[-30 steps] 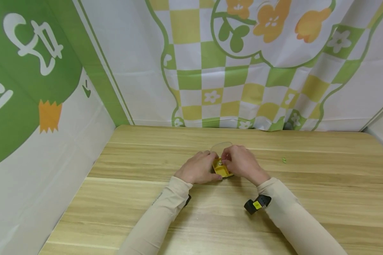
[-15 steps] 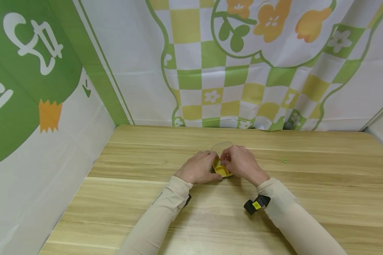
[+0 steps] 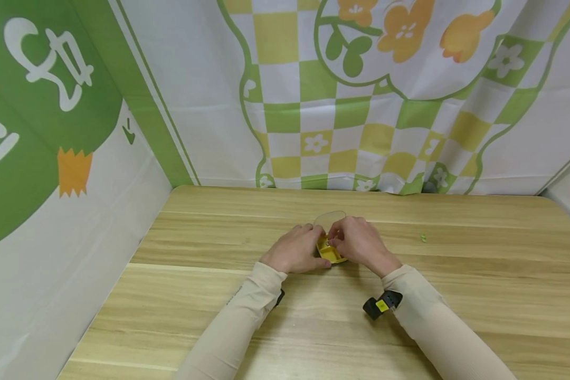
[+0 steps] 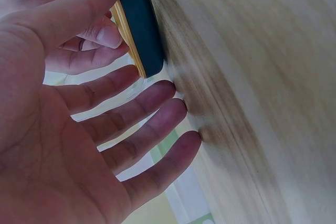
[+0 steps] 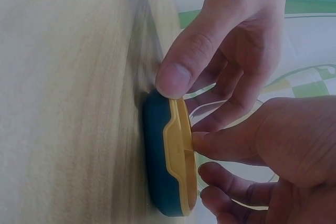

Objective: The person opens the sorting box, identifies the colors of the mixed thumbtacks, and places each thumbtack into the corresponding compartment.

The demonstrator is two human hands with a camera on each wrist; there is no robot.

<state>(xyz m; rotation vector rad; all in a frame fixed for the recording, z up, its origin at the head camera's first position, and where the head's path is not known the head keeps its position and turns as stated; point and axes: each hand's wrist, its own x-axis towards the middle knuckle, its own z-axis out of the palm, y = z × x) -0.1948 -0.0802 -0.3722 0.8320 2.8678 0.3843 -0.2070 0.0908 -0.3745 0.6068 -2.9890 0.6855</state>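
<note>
2-tone box [image 5: 169, 156] in L grip [image 3: 295, 250]

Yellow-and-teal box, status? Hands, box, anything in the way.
Left hand gripping box; right hand at its compartments, hold unclear. Box open, upright on table. No obstruction seen; small green pieces aside, to the right.

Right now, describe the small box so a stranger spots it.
On the wooden table, find the left hand and right hand. Between them sits a low, rounded box, dark teal outside. Its divided yellow inside sets it apart from the loose green bits.
</note>
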